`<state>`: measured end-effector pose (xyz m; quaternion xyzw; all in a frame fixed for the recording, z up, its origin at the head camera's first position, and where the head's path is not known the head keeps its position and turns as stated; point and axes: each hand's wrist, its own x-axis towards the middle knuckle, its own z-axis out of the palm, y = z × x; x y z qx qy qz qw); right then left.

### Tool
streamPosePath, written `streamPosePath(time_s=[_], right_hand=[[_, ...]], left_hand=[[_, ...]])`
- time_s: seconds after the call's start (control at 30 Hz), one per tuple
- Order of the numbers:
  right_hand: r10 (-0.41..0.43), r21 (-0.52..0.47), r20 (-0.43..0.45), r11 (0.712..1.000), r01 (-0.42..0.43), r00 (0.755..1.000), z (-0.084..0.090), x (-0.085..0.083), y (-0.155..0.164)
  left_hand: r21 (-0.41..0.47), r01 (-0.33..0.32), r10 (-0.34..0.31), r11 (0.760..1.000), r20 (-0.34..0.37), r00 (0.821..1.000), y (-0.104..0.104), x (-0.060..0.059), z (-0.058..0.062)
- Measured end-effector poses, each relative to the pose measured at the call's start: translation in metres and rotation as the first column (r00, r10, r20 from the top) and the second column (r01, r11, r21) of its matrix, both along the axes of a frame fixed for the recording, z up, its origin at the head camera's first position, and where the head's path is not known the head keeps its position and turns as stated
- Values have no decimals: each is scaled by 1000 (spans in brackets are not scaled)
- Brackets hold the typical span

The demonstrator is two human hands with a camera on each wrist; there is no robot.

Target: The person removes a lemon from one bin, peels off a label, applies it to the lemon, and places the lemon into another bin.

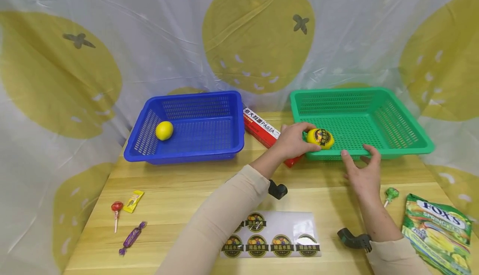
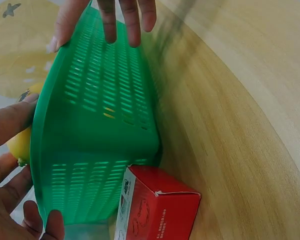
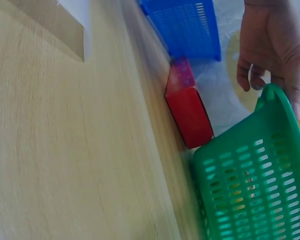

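Tabletop: left hand (image 1: pixel 291 142) grips lemon (image 1: pixel 320 138).

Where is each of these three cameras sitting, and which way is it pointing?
Head: worn on the head, looking forward and down at the table; both forearms show, the left hand holding a stickered lemon over the green basket, the right hand at its front rim.
Left wrist: low by the left hand, looking along the green basket's outer wall, with fingers and a red box in view.
Right wrist: near the tabletop, facing the blue basket; the left hand shows.
Shared: all three see the green basket and red box.
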<state>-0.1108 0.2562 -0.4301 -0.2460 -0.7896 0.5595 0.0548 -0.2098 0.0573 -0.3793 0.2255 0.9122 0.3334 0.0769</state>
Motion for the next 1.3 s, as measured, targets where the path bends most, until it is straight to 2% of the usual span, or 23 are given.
streamPosePath(time_s=[0.17,0.27,0.4,0.53,0.7,0.8,0.9,1.03,1.13,1.2,1.3], right_hand=[[4,-4,-13,1000,-4,1000,-2,0,0],[10,-7,-18,1000,-10,1000,-3,0,1],[25,-11,-17,1000,-25,1000,-4,1,0],[39,-17,-12,999,-39,999,-3,2,-3],[19,103,-66,995,-12,998,3,12,-18],[21,196,-123,981,3,992,8,21,-40],[84,225,-173,973,-44,981,16,29,-65],[207,218,-212,963,-160,955,23,32,-97],[323,222,-228,936,-274,918,27,27,-117],[403,229,-224,907,-354,887,28,19,-130],[501,233,-198,859,-456,842,32,6,-150]], left_hand=[[-28,-22,22,999,0,1000,-2,2,-2],[24,-34,34,999,8,999,-8,9,-6],[137,-39,34,990,41,999,-24,25,-13],[158,-51,40,986,76,996,-47,46,-14],[160,-36,24,986,75,997,-84,73,-11],[167,-14,9,986,34,999,-107,85,-9],[171,-1,8,985,-39,999,-134,93,-3],[149,-12,35,989,-150,988,-171,95,11],[111,-66,88,992,-211,973,-202,88,24],[83,-116,133,990,-230,964,-224,80,32],[23,-192,192,981,-200,961,-258,66,41]])
